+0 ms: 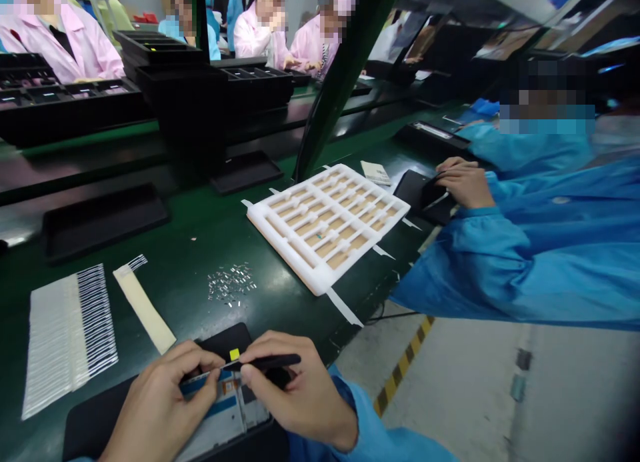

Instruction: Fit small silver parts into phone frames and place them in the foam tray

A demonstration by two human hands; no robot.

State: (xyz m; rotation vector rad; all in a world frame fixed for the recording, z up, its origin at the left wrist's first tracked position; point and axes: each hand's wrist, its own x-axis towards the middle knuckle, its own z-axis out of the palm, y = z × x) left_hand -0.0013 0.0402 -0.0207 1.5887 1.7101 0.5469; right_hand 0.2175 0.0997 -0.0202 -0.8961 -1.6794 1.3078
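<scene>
In front of me lies an opened flat device (215,435), with grey metal and blue strips inside. It rests in a black tray (95,415). My left hand (160,402) is closed in a pinch above the device; what sits between thumb and forefinger is too small to make out. Black tweezers (277,361) are held in my right hand (310,389), their tip pointing left to my left fingertips. A yellow square (235,355) shows just behind the tips. My fingers hide part of the device.
Small metal pieces (233,283) lie scattered ahead. White strips (65,335) and a cream strip (145,309) are at left. A white slotted foam tray (320,285) is taped down beyond. A co-worker's hand (465,182) works at right. A green post (340,82) rises behind.
</scene>
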